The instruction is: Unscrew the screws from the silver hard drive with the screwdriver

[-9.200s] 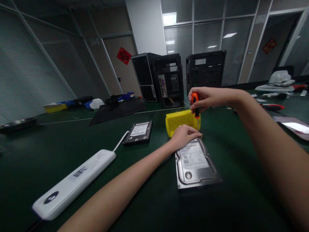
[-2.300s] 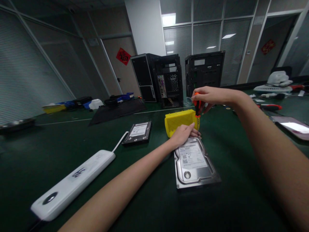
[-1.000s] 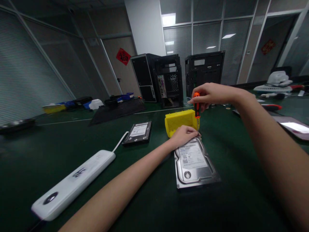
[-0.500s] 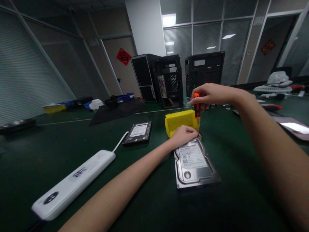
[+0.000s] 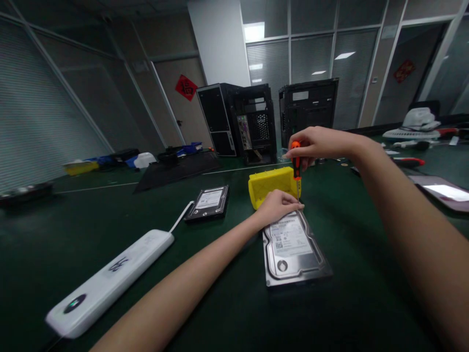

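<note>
A silver hard drive [image 5: 293, 249] with a white label lies flat on the green table. Across its far end rests my left hand [image 5: 276, 206], its fingers closed over the edge near the far right corner. My right hand [image 5: 306, 146] grips a screwdriver [image 5: 296, 161] with an orange and black handle from above. The shaft points straight down, and its tip meets the drive's far right corner beside my left fingertips. What exactly lies under the tip is too small to make out. Just behind the drive stands a yellow plastic bin [image 5: 273, 183], partly covered by my left hand.
A second hard drive [image 5: 208, 203] lies left of the bin. The white power strip [image 5: 113, 281] stretches across the left front. Black computer cases [image 5: 216, 120] stand at the back, with a dark mat [image 5: 176, 171] to their left. On the right lies a tablet-like device [image 5: 443, 190].
The whole view has shifted very slightly. My hands, the screwdriver and the hard drive keep almost the same places relative to each other.
</note>
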`<state>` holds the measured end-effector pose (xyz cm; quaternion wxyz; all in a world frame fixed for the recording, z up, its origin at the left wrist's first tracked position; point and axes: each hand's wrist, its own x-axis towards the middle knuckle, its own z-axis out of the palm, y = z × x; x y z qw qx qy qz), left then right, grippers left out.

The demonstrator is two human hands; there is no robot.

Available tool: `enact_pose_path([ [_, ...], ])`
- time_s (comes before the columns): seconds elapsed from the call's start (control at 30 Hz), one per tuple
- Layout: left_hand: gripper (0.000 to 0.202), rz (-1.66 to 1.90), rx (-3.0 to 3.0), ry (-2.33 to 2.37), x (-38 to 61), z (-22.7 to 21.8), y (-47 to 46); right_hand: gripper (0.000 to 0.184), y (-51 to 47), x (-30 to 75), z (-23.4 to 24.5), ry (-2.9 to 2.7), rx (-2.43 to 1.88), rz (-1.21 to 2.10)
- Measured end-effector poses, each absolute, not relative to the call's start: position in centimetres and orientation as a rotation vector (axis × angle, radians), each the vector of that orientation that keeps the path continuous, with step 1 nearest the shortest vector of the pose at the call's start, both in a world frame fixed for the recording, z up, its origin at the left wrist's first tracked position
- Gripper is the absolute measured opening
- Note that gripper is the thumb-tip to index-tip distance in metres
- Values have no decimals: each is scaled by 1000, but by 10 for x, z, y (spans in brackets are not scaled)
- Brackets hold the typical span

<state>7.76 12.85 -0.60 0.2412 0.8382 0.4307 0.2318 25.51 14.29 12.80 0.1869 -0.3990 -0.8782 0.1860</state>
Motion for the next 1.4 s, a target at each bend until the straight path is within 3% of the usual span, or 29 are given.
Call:
enact_pose_path([
  [0.33, 26, 701, 2385, 1245, 74, 10, 125, 29, 128, 265, 142, -2380, -1131, 457],
  [0.43, 26, 710, 2380, 1279, 70, 15, 105, 37, 111, 277, 155, -2290, -1085, 378],
  [0.77, 9, 505, 2565, 839, 92, 21, 15, 38, 75, 292, 177, -2298, -1081, 139],
  [1.1, 12, 517, 2435, 856, 92, 19, 17, 39, 78, 280, 170, -2383, -998, 172],
  [1.4, 18, 364, 2695, 730, 88, 27, 14, 40, 80, 278, 174, -2389, -1045, 217],
])
